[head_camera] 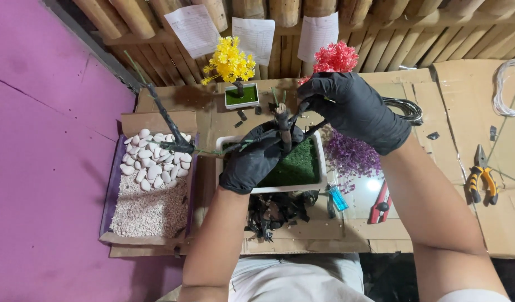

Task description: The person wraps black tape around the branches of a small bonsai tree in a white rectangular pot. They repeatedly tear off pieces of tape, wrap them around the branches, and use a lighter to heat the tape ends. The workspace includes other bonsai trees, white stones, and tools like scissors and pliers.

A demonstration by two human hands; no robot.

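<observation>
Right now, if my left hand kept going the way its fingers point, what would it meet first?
Probably the right hand, just beyond the dark trunk that the left hand holds over the white pot; depth is unclear.

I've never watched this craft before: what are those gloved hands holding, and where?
The left hand grips the dark trunk low, above the white pot; the right hand pinches an upper branch.

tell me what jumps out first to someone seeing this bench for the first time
Two black-gloved hands meet at the centre: the left hand grips a dark branched trunk standing in a white tray of green turf, and the right hand works at its top. Behind stand a bright yellow miniature tree and a red one; on the left lies a box of white pebbles.
</observation>
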